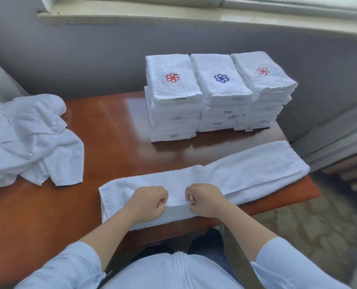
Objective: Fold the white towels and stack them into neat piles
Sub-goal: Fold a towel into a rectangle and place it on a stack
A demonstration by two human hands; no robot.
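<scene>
A long white towel [246, 170], folded lengthwise into a strip, lies across the near edge of the wooden table [110, 130]. My left hand [147, 202] and my right hand [204, 200] sit close together near the strip's left part, each pinching the top layer's near edge with curled fingers. Three piles of folded white towels stand at the back: the left pile [173, 105] with a red emblem on top, the middle pile [221, 94] with a blue emblem, the right pile [263, 88] with a red emblem.
A heap of unfolded white towels [27, 138] lies on the table's left side. A grey wall and a window sill [173, 15] run behind the table. Tiled floor [319, 222] shows to the right, with stacked boards at the far right.
</scene>
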